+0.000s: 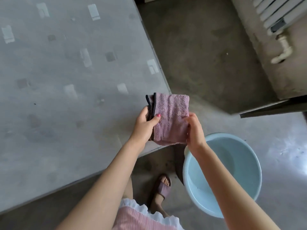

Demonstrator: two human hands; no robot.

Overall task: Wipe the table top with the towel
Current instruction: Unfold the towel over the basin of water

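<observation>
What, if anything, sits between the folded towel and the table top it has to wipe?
Nothing visible. The folded mauve terry towel is held by the left hand and right hand over the near corner of the grey patterned table top, which looks bare. The pale blue plastic basin stands on the floor beside it.

Fuzzy mauve terry-cloth towel over the matt grey table top, with a smooth, glossy pale-blue plastic basin right of the table.
</observation>
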